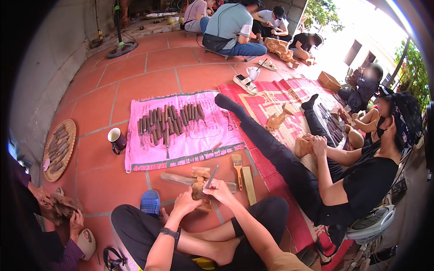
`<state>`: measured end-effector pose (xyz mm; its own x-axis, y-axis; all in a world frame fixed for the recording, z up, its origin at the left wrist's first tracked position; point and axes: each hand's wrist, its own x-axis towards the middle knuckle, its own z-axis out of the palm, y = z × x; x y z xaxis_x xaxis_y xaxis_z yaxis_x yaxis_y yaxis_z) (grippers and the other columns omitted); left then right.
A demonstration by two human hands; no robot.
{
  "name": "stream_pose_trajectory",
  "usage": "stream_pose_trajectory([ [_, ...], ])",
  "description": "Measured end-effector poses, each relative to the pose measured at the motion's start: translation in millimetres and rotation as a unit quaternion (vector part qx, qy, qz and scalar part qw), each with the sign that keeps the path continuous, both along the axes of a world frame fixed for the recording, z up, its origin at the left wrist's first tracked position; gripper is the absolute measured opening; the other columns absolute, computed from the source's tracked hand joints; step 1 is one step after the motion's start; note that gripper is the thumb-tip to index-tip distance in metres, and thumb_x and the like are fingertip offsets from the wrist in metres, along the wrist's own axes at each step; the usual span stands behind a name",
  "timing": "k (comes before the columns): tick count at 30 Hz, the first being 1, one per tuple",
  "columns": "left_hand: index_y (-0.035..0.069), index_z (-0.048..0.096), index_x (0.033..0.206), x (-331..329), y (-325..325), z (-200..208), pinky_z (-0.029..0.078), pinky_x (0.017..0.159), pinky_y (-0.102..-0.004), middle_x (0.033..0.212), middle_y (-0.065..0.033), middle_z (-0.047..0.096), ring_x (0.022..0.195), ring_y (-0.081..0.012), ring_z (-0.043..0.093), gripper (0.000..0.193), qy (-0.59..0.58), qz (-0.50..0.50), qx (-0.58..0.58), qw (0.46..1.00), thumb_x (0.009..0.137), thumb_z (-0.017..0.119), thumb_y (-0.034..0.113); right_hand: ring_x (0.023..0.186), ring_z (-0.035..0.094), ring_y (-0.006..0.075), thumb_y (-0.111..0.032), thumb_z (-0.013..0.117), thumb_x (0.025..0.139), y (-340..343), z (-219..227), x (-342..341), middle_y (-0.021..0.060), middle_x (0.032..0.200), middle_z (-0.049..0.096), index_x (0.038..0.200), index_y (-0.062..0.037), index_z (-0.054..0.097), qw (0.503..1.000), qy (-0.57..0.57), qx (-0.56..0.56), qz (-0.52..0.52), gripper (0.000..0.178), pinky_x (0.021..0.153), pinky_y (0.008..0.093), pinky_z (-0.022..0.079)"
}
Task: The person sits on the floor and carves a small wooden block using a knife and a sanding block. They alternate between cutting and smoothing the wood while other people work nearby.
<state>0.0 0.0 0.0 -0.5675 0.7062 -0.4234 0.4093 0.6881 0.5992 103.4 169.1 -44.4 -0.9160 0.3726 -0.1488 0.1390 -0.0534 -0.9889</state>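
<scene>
My left hand (187, 201) is closed round a small wooden carving (198, 191), steadying it in front of my crossed legs. Between the fingers of my right hand (220, 190) is a slim grey pencil-like stick (212, 175), its lower end against or very near the carving; the exact contact is too small to tell. Just beyond the carving lie a pale wood block (200, 172) and a long wooden bar (177, 179). To the right of my hands are a flat paintbrush (237, 168) with a wooden handle and a greenish wooden strip (248, 185).
Several wood-handled carving tools (165, 119) lie on a pink sheet (135, 156) ahead. A dark mug (116, 141) stands left of it. A blue slipper (150, 202) is by my knee. On the right a person (361, 176) carves on a red mat (271, 174); another person's hands (58, 210) work at left.
</scene>
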Motion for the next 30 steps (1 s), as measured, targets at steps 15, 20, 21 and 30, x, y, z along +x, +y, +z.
stream_pose_trajectory([
  [15, -0.001, 0.05, 0.129, 1.9, 1.1, 10.8, 0.05, 0.094, -0.0472, 0.11, -0.0241, 0.069, 0.108, -0.0401, 0.064, 0.088, 0.005, 0.004, 0.027, 1.0, 0.067, 0.078, 0.054, 0.074, 0.063, 0.0088, 0.0, 0.072, 0.082, -15.3, 16.0, -7.7, 0.0031, 0.079, 0.068, 0.091, -0.0005, 0.066, 0.988, -0.042, 0.121, -0.085, 0.01, 0.068, 0.0282, 0.05],
  [20, -0.004, 0.049, 0.132, 7.5, 4.7, 11.7, 0.049, 0.095, -0.0469, 0.111, -0.0255, 0.068, 0.109, -0.0408, 0.064, 0.091, 0.004, 0.009, 0.017, 1.0, 0.068, 0.078, 0.052, 0.073, 0.062, 0.0092, -0.002, 0.073, 0.082, -7.0, 9.5, -2.3, 0.0022, 0.078, 0.068, 0.089, -0.0018, 0.067, 0.992, -0.024, 0.11, -0.064, 0.009, 0.068, 0.0285, 0.05],
  [21, -0.004, 0.048, 0.134, 4.1, 5.4, 10.6, 0.049, 0.095, -0.0467, 0.111, -0.0257, 0.068, 0.109, -0.0408, 0.064, 0.092, 0.019, 0.01, 0.01, 1.0, 0.068, 0.078, 0.052, 0.073, 0.062, 0.0093, -0.002, 0.073, 0.082, -8.5, 12.5, -5.7, 0.0022, 0.077, 0.068, 0.089, -0.002, 0.067, 0.99, -0.033, 0.115, -0.079, 0.01, 0.068, 0.0286, 0.049],
  [30, 0.0, 0.053, 0.129, 4.8, 3.3, 8.4, 0.048, 0.094, -0.0485, 0.11, -0.0269, 0.068, 0.108, -0.0437, 0.063, 0.083, 0.02, 0.018, 0.044, 0.999, 0.068, 0.08, 0.05, 0.07, 0.063, 0.0128, -0.009, 0.074, 0.081, -13.5, 19.7, -7.7, 0.0052, 0.074, 0.069, 0.087, -0.0029, 0.067, 0.981, -0.058, 0.15, -0.11, 0.011, 0.067, 0.032, 0.049],
])
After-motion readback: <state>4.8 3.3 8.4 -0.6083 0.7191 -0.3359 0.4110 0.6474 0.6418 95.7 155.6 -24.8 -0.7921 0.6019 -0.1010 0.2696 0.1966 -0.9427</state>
